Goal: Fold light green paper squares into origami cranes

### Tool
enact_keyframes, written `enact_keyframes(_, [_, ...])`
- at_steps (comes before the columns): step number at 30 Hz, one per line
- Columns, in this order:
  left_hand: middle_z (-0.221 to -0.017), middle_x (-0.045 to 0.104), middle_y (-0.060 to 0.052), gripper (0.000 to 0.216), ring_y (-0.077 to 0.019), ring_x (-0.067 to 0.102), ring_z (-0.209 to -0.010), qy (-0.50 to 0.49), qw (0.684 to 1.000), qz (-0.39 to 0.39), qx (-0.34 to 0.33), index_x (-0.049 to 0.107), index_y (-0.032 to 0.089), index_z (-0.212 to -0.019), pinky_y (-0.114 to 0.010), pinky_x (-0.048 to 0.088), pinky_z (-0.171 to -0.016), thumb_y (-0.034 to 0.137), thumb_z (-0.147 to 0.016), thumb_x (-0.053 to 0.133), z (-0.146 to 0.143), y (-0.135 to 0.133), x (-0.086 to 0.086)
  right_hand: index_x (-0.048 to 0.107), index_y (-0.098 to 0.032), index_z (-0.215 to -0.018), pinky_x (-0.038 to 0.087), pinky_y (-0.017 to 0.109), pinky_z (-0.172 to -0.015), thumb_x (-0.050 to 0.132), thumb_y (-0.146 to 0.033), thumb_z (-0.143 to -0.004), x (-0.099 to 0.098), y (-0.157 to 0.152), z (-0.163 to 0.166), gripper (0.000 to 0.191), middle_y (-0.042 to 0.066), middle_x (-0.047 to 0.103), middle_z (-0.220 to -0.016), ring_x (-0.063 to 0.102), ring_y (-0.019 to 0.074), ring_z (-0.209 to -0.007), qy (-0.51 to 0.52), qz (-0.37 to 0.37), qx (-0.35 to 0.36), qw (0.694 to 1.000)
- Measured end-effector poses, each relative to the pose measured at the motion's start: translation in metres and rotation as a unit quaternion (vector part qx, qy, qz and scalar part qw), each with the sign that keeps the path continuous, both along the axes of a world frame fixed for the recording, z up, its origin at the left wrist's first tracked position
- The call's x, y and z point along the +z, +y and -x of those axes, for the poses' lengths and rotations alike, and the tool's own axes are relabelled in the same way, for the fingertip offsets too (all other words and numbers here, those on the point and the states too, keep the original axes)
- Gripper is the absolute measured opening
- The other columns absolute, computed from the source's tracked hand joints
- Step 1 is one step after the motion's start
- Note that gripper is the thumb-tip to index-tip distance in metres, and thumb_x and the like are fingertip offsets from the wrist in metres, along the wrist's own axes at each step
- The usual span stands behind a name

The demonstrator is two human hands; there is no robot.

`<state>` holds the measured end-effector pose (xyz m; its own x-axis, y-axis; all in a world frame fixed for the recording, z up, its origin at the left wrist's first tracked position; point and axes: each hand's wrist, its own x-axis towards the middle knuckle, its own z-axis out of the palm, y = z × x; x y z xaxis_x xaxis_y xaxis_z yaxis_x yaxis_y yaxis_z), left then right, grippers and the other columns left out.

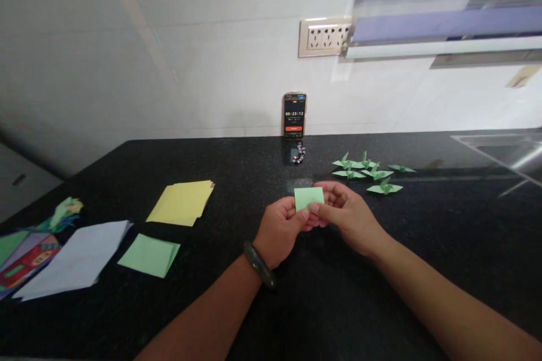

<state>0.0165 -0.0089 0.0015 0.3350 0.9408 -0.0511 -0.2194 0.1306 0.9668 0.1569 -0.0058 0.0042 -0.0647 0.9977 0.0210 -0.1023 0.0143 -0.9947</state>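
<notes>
A small green square of paper (308, 197) is held up above the dark counter between both hands. My left hand (282, 228) is closed on its lower left, the thumb on the front face. My right hand (345, 215) pinches the lower right, thumb in front and fingers curled behind. Whether the square is folded in layers I cannot tell. Several folded green paper cranes (376, 172) sit on the counter beyond my right hand. To the left of my hands lies a piece of green paper (149, 255), with a stack of yellow paper (181, 203) behind it.
White sheets (80, 259) and a red printed packet (29, 262) lie at the far left, near a crumpled coloured bundle (66, 213). A phone (294, 115) showing a timer leans against the wall, a beaded string (299, 153) before it. A sink edge (486, 151) is at right.
</notes>
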Motion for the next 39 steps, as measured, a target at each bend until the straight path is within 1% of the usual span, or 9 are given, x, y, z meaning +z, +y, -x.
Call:
enact_keyframes(4, [-0.073, 0.069, -0.006, 0.024, -0.0151, 0.065, -0.065, 0.009, 1.000, -0.020, 0.000, 0.058, 0.011, -0.091, -0.026, 0.049, -0.063, 0.025, -0.072, 0.063, 0.0008, -0.0004, -0.0006, 0.058, -0.013, -0.068, 0.037, 0.021, -0.043, 0.072, -0.031, -0.061, 0.0008, -0.0021, -0.0002, 0.024, -0.001, 0.058, -0.056, 0.050, 0.0089, -0.048, -0.007, 0.027, 0.023, 0.999])
enact_keyframes(12, [-0.073, 0.069, -0.006, 0.025, -0.0153, 0.065, -0.067, 0.014, 1.000, -0.014, -0.009, 0.054, 0.013, -0.093, -0.026, 0.049, -0.063, 0.025, -0.073, 0.062, 0.0025, -0.0007, 0.0025, 0.058, -0.013, -0.056, 0.033, 0.020, -0.041, 0.072, -0.035, -0.061, 0.0031, -0.0030, 0.0001, 0.026, -0.002, 0.054, -0.048, 0.043, 0.0068, -0.041, 0.047, 0.045, -0.003, 0.998])
enact_keyframes(18, [-0.067, 0.068, -0.008, 0.036, -0.0138, 0.063, -0.057, 0.043, 0.999, 0.030, 0.003, 0.056, 0.012, -0.078, -0.024, 0.046, -0.054, 0.047, -0.079, 0.049, 0.0012, 0.0008, -0.0004, 0.059, -0.014, -0.052, 0.032, 0.021, -0.041, 0.075, -0.034, -0.057, 0.0046, -0.0030, -0.0018, 0.026, -0.002, 0.053, -0.048, 0.041, 0.0062, -0.040, 0.044, 0.024, -0.061, 0.997])
enact_keyframes(22, [-0.058, 0.064, -0.003, 0.023, -0.0103, 0.057, -0.050, 0.079, 0.997, -0.006, 0.007, 0.060, 0.011, -0.072, -0.021, 0.042, -0.050, 0.034, -0.070, 0.064, 0.0007, 0.0000, 0.0010, 0.062, -0.013, -0.055, 0.033, 0.021, -0.042, 0.074, -0.033, -0.059, 0.0017, -0.0047, 0.0008, 0.024, -0.001, 0.055, -0.050, 0.043, 0.0074, -0.043, 0.024, 0.023, -0.038, 0.999])
enact_keyframes(25, [-0.052, 0.061, -0.001, 0.019, -0.0096, 0.054, -0.045, 0.068, 0.997, -0.008, 0.019, 0.061, 0.011, -0.068, -0.021, 0.042, -0.048, 0.030, -0.071, 0.063, 0.0000, -0.0020, 0.0039, 0.062, -0.013, -0.056, 0.033, 0.021, -0.042, 0.074, -0.033, -0.059, 0.0003, -0.0054, 0.0028, 0.023, -0.001, 0.055, -0.050, 0.043, 0.0071, -0.043, 0.025, 0.025, -0.037, 0.999])
enact_keyframes(30, [-0.068, 0.069, -0.008, 0.031, -0.0152, 0.063, -0.059, 0.014, 0.999, 0.044, -0.001, 0.062, 0.010, -0.074, -0.026, 0.047, -0.059, 0.041, -0.074, 0.058, -0.0003, -0.0016, 0.0029, 0.059, -0.012, -0.052, 0.032, 0.018, -0.039, 0.078, -0.032, -0.053, 0.0035, -0.0024, 0.0010, 0.027, -0.002, 0.054, -0.046, 0.042, 0.0045, -0.038, 0.088, 0.055, -0.064, 0.993])
enact_keyframes(33, [-0.076, 0.069, -0.012, 0.040, -0.0182, 0.065, -0.066, -0.028, 0.997, 0.069, 0.013, 0.061, 0.010, -0.078, -0.030, 0.048, -0.063, 0.049, -0.074, 0.055, 0.0004, 0.0011, -0.0009, 0.056, -0.013, -0.050, 0.033, 0.016, -0.038, 0.080, -0.029, -0.050, 0.0057, 0.0002, -0.0011, 0.029, -0.003, 0.055, -0.046, 0.043, 0.0034, -0.037, 0.138, 0.079, -0.088, 0.983])
enact_keyframes(37, [-0.090, 0.068, -0.010, 0.035, -0.0164, 0.064, -0.078, -0.025, 0.998, 0.045, 0.026, 0.064, 0.012, -0.093, -0.026, 0.047, -0.067, 0.039, -0.069, 0.065, 0.0017, 0.0032, -0.0043, 0.057, -0.013, -0.053, 0.040, 0.014, -0.041, 0.079, -0.028, -0.052, 0.0043, -0.0013, 0.0009, 0.027, -0.002, 0.059, -0.053, 0.048, 0.0038, -0.042, 0.178, 0.115, -0.085, 0.974])
enact_keyframes(39, [-0.089, 0.068, -0.008, 0.030, -0.0150, 0.062, -0.080, -0.033, 0.998, 0.038, 0.034, 0.066, 0.013, -0.093, -0.024, 0.046, -0.069, 0.033, -0.070, 0.066, 0.0022, 0.0038, -0.0045, 0.059, -0.013, -0.055, 0.042, 0.015, -0.043, 0.078, -0.028, -0.054, 0.0020, -0.0043, 0.0039, 0.024, -0.002, 0.059, -0.056, 0.050, 0.0050, -0.046, 0.172, 0.126, -0.064, 0.975])
